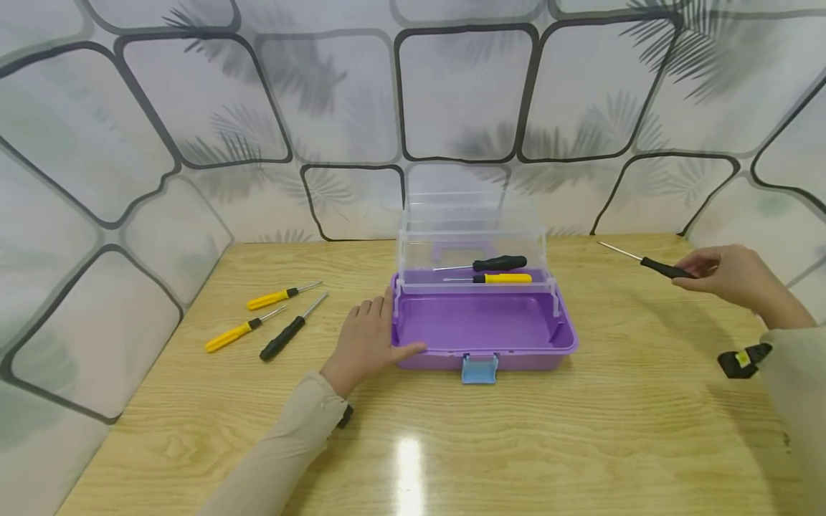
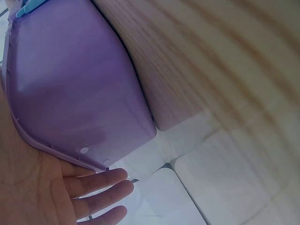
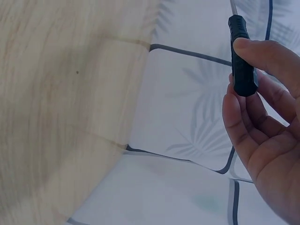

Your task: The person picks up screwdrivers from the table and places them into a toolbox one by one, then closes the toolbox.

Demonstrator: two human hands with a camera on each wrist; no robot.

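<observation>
Pinching a slim black screwdriver (image 1: 663, 268), the right hand (image 1: 736, 278) hovers; the outspread left hand (image 1: 364, 340) touches a plastic box (image 1: 529, 360).

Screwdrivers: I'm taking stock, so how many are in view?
6: two yellow screwdrivers and a black one on the table, left of the purple box; a black and a yellow one in its clear tray; another black one in the right grip. The tray could hide others.

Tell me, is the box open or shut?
Open. The box has its clear lid raised at the back, and you can see right inside.
</observation>
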